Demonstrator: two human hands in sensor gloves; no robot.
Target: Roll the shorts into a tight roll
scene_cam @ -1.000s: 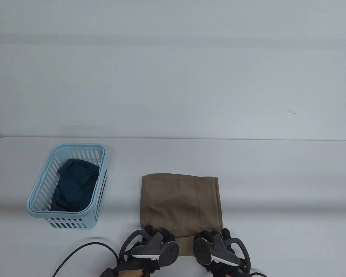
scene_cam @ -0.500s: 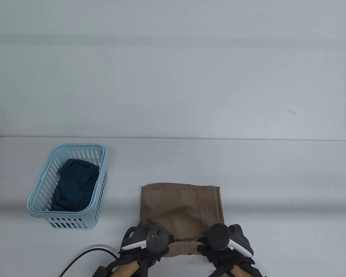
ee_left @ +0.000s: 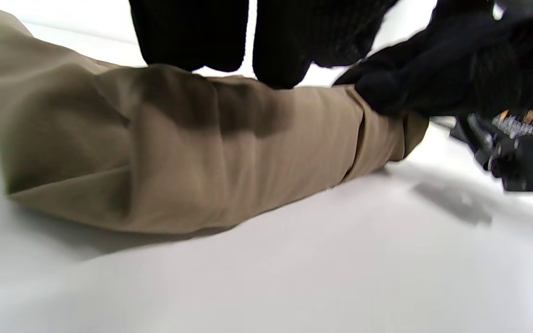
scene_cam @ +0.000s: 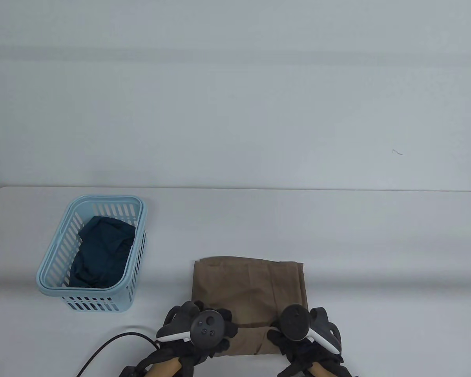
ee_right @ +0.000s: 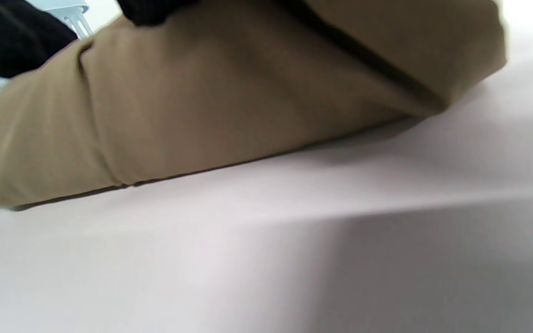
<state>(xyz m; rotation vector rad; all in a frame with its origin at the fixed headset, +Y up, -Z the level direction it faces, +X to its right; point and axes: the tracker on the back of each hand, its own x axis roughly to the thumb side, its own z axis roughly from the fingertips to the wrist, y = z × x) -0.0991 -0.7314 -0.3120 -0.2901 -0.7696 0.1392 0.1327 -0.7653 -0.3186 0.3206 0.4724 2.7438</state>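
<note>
One pair of tan shorts [scene_cam: 251, 286] is laid folded on the table [scene_cam: 376, 243] at 6 o'clock, its near edge turned up into a thick roll [scene_cam: 247, 339]. The roll's ends are gripped by curled fingers: the left hand [scene_cam: 198, 333] at 7 o'clock, the right hand [scene_cam: 302, 333] at 5 o'clock. A blue basket [scene_cam: 55, 257] holding a dark garment [scene_cam: 102, 253] is seen at 9 o'clock.

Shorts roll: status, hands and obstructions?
Left hand and right hand both grip rolled near edge of tan shorts. Most still flat. Basket off left, clear.
</note>
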